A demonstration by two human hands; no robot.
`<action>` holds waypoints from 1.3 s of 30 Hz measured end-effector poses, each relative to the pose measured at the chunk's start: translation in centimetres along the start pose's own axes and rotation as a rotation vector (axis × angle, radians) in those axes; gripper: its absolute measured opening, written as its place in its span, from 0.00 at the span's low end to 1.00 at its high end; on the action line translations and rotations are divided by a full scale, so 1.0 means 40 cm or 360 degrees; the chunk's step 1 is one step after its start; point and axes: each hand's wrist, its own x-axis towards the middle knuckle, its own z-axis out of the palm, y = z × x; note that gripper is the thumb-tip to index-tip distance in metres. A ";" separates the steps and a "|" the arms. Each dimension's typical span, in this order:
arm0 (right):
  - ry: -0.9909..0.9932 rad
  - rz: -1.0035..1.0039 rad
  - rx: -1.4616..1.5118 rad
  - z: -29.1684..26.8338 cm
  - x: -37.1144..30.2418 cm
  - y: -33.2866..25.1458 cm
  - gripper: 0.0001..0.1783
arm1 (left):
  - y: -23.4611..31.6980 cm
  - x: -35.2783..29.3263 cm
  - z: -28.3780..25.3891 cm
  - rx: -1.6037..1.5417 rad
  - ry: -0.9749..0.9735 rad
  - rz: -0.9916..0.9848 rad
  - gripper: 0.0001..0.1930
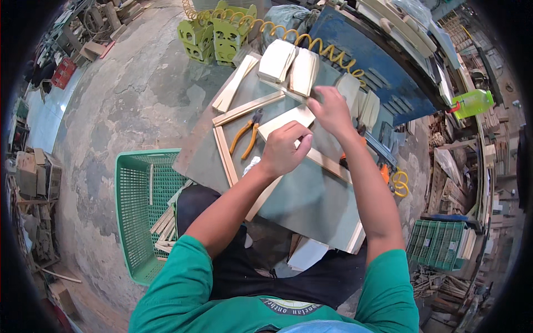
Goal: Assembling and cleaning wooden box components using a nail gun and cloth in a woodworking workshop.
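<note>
A pale wooden board (281,123) lies slantwise across the middle of the grey work table. My left hand (285,149) is closed, its curled fingers at the board's near edge and its thumb sticking out to the right. At the board's right end is my right hand (335,112), thumb and forefinger apart and nothing visible between them; its other fingers are partly hidden. Narrow wooden strips (225,155) form a corner left of the board. Inside that corner rest orange-handled pliers (247,135). Another wooden strip (328,165) passes beneath my right forearm.
Stacked wooden pieces (277,60) stand at the table's far side, near a coiled yellow air hose (333,54). Orange-handled tools (384,173) are at the right edge. A green plastic basket (125,216) with wood strips stands left of my leg. Green crates (436,244) sit at right.
</note>
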 end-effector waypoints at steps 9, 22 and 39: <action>-0.0152 0.0570 -0.0186 0.138 0.275 -0.268 0.49 | -0.097 0.073 -0.131 -0.0346 0.0605 -0.0729 0.10; -0.0339 0.0649 0.1424 0.073 0.043 -0.181 0.23 | -0.092 0.093 -0.180 -0.1214 0.0678 -0.1189 0.20; 0.0218 0.0223 0.1075 0.023 -0.289 -0.291 0.24 | -0.013 0.022 -0.082 -0.1942 -0.0233 -0.1090 0.31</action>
